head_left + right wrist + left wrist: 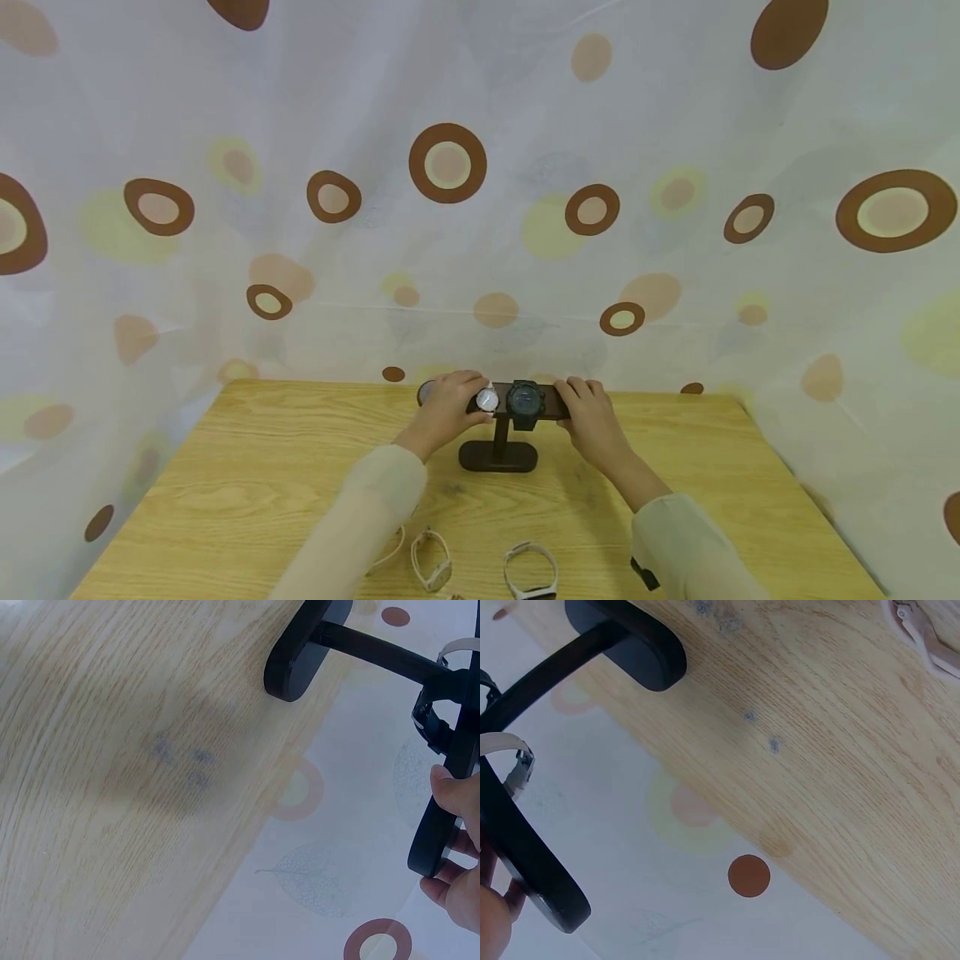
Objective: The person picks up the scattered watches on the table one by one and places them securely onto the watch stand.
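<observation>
A dark T-shaped watch stand stands upright towards the back of the table, its crossbar running left to right. My left hand grips the left part of the bar, fingers over the top and thumb low in front, beside a small white-faced watch. The pale strap of this watch loops round the bar. My right hand holds the bar's right end, with the thumb on one side and fingers on the other in the right wrist view. Between the hands sits a bulky black watch, fastened round the bar.
A white band and a pale-strapped watch lie near the table's front edge. Another pale strap is partly hidden by my left sleeve. Behind the wooden table hangs a patterned cloth.
</observation>
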